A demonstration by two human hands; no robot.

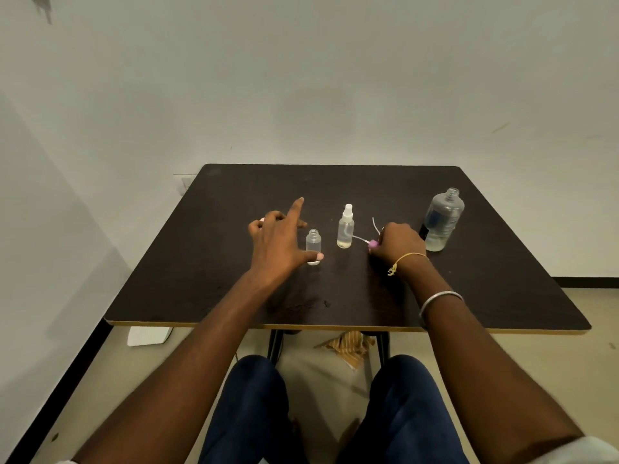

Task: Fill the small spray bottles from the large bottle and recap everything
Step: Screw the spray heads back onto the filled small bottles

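A small clear spray bottle (313,243) stands uncapped at the table's middle. My left hand (278,241) hovers just left of it, index finger straight, thumb tip against the bottle's base. A second small bottle (345,229) with a white spray head stands to the right, a little liquid in its bottom. My right hand (398,244) rests on the table with its fingers curled round a pink spray head (372,243) whose thin dip tube sticks out to the left. The large clear bottle (442,220) stands uncapped at the right, partly filled.
The dark table (335,296) stands against a pale wall. A small dark object (423,231) sits at the large bottle's base. Something white (262,220) peeks out behind my left fingers. A striped cloth (350,346) lies on the floor under the table.
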